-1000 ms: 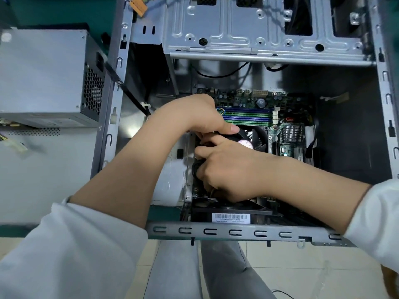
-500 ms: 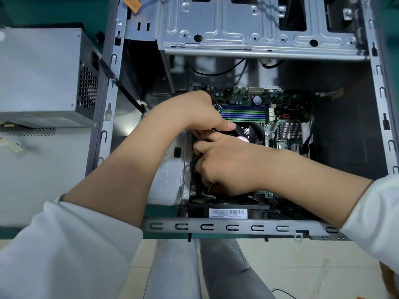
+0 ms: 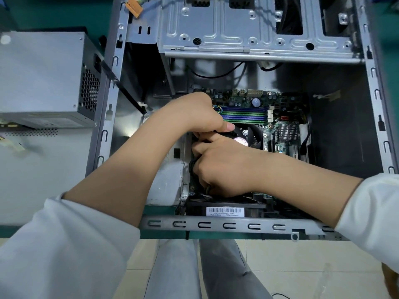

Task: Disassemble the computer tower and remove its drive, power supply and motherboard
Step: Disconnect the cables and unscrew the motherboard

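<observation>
The open tower case lies on its side on the green table. Its motherboard sits inside, with blue and green memory slots and a black CPU cooler fan. My left hand grips the fan's near-left rim, thumb lying along the top. Just below it, my right hand curls its fingers over the cooler's left side, where a black cable loop shows. Most of the cooler is hidden under both hands. The grey power supply stands outside the case on the left.
The metal drive cage spans the case's far end. A flat black cable runs from the power supply into the case. A barcoded black part sits at the near wall. A small heatsink is right of the fan.
Both hands stay clamped on the cooler in nearly the same pose. Only the view has shifted slightly.
</observation>
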The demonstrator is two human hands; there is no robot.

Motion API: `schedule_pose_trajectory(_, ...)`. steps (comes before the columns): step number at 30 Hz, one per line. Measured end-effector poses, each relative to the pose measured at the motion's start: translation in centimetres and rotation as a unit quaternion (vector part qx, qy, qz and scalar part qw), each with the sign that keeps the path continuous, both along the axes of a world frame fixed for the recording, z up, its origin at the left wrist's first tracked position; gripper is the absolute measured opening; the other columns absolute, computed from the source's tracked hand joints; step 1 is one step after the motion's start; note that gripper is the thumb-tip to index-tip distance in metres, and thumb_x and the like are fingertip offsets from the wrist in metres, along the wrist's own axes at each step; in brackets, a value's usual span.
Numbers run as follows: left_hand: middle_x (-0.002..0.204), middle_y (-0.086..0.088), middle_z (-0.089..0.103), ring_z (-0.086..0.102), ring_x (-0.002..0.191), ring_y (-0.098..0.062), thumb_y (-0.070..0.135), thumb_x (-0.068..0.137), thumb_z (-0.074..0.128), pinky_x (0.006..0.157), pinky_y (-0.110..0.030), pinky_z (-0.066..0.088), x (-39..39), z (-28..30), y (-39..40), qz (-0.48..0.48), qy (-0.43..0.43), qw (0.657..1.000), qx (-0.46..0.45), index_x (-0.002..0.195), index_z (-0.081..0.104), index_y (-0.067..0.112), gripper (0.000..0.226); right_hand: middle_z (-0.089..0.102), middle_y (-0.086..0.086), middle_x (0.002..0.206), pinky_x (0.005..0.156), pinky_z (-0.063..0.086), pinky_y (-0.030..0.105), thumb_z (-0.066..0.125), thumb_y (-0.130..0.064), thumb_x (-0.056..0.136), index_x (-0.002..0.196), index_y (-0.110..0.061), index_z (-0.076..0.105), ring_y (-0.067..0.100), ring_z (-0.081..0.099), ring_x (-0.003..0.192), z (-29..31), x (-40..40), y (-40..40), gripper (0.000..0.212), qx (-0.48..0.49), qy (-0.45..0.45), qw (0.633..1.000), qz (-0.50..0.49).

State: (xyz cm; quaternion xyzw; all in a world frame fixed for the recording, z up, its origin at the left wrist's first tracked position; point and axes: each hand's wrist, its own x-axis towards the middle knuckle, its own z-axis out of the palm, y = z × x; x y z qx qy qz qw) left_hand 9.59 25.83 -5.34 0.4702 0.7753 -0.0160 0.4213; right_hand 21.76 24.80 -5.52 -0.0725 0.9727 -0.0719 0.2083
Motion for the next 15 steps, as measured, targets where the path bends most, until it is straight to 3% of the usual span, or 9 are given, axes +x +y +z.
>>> schedule_pose_trajectory(4, 0.065, 0.0, 0.052, 0.049, 0.064, -0.018, 0.063, 0.071, 0.068, 0.06, -0.027, 0.037, 0.05, 0.06, -0.09, -0.003, 0.008, 1.0, 0.002, 0.066, 0.056, 0.015, 0.05, 0.059, -0.006, 0.076, 0.091, 0.021, 0.035, 0.056, -0.024, 0.08, 0.077, -0.021, 0.066, 0.016, 0.032, 0.088, 0.01, 0.02, 0.0, 0.011, 0.002, 0.007, 1.0, 0.0)
schedule_pose_trajectory(7, 0.067, 0.0, 0.055, 0.05, 0.066, -0.019, 0.062, 0.072, 0.068, 0.063, -0.027, 0.039, 0.02, 0.07, -0.07, -0.003, 0.004, 1.0, 0.003, 0.071, 0.061, 0.013, 0.05, 0.052, -0.007, 0.068, 0.085, 0.02, 0.033, 0.057, -0.025, 0.077, 0.069, -0.023, 0.058, 0.014, 0.031, 0.086, 0.05, -0.18, 0.05, 0.009, -0.007, 0.001, 1.0, 0.003)
schedule_pose_trajectory(12, 0.066, -0.001, 0.056, 0.052, 0.066, -0.018, 0.063, 0.071, 0.068, 0.063, -0.027, 0.04, 0.06, -0.18, -0.08, 0.002, 0.002, 1.0, 0.01, 0.07, 0.062, 0.013, 0.05, 0.062, -0.007, 0.076, 0.089, 0.021, 0.034, 0.055, -0.028, 0.079, 0.079, -0.022, 0.066, 0.014, 0.032, 0.085, -0.26, -0.08, -0.1, 0.013, 0.002, 0.0, 1.0, -0.008)
schedule_pose_trajectory(15, 0.064, 0.0, 0.055, 0.051, 0.062, -0.016, 0.063, 0.071, 0.068, 0.058, -0.026, 0.038, 0.09, -0.18, -0.09, 0.002, 0.004, 1.0, 0.01, 0.067, 0.059, 0.014, 0.05, 0.057, -0.008, 0.072, 0.092, 0.021, 0.034, 0.055, -0.027, 0.081, 0.079, -0.021, 0.067, 0.015, 0.032, 0.086, -0.22, -0.06, -0.12, 0.014, 0.001, 0.006, 1.0, -0.01)
